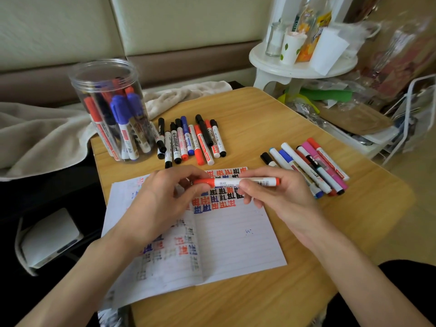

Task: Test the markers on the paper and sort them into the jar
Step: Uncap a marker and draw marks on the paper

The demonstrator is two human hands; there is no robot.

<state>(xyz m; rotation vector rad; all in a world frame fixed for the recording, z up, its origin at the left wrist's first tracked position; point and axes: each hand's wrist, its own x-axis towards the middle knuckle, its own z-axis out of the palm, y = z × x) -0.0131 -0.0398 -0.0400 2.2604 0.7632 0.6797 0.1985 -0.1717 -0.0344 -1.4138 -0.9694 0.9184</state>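
Over one paper (236,244), one red marker (226,182) between left hand (160,201) and right hand (278,197).

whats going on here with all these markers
A person holds a red marker level above the paper. The left hand pinches its cap end and the right hand grips the barrel. The paper already carries red, blue and black test marks. The jar holds several markers. A row of markers lies beside it on the table, and another bunch lies further right.
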